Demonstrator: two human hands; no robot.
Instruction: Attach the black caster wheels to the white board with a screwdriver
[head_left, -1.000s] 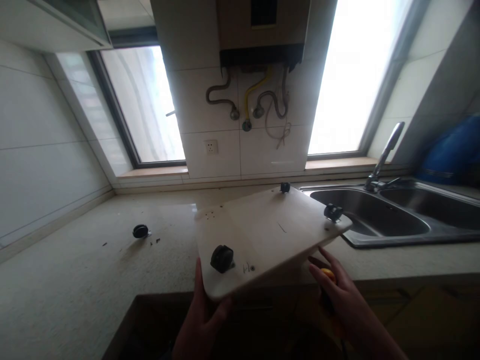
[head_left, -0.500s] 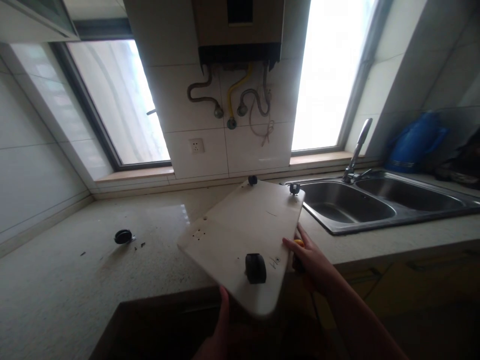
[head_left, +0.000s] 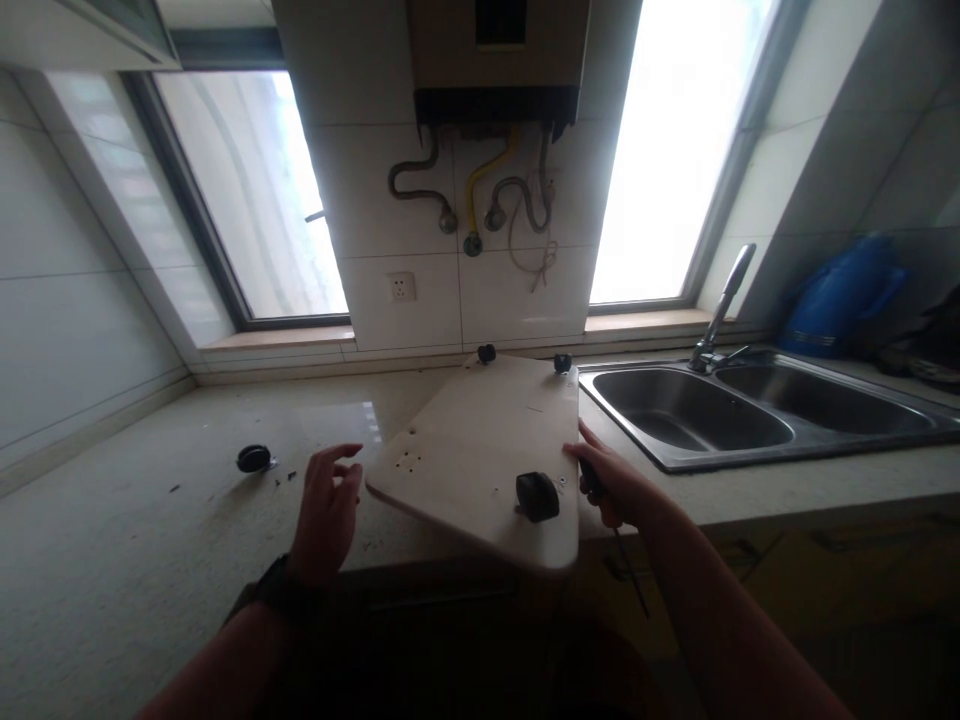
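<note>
A white board point(head_left: 465, 440) with rounded corners lies on the counter, its front part jutting past the edge. Black caster wheels sit at three of its corners: a near one point(head_left: 537, 497), a far left one point(head_left: 487, 354) and a far right one point(head_left: 562, 363). Small screw holes point(head_left: 408, 461) mark the bare left corner. My right hand point(head_left: 609, 478) grips a screwdriver point(head_left: 631, 572), shaft pointing down, while its thumb rests on the board's right edge. Fingers apart and holding nothing, my left hand point(head_left: 328, 510) hovers beside the left corner.
On the counter point(head_left: 150, 560) to the left lie a loose black caster point(head_left: 253, 459) and several small dark bits point(head_left: 291, 477), probably screws. A double sink point(head_left: 697, 410) with a faucet point(head_left: 724, 310) is at the right, a blue jug point(head_left: 844, 295) behind it.
The board has turned, its near corner swinging right. My left hand has let go of the board's near edge and moved up and left. The screwdriver shaft now shows below my right hand.
</note>
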